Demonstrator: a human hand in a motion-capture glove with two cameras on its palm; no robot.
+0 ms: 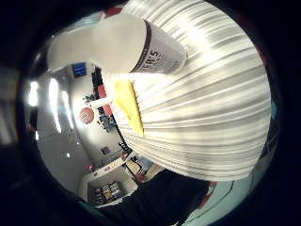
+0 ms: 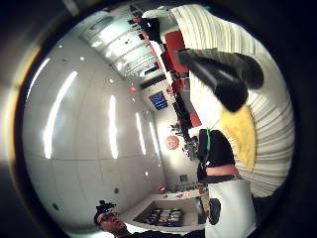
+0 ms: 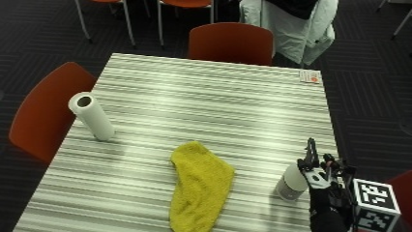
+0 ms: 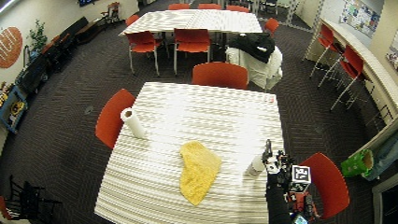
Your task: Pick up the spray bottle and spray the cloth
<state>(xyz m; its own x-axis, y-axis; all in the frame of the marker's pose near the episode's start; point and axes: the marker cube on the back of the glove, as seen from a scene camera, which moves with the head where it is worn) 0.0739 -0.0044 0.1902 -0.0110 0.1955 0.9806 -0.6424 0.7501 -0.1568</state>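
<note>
Beside the cloth (image 3: 199, 183), the bottle (image 3: 293, 181) is gripped by the gloved hand (image 3: 324, 186), its base at or just off the table (image 3: 212, 96).
Grasping is judged done; lifting clear, aiming and spraying are left, and no spray is seen. One bottle, one cloth and one paper roll (image 3: 92, 116), well apart from the cloth, are counted.
</note>
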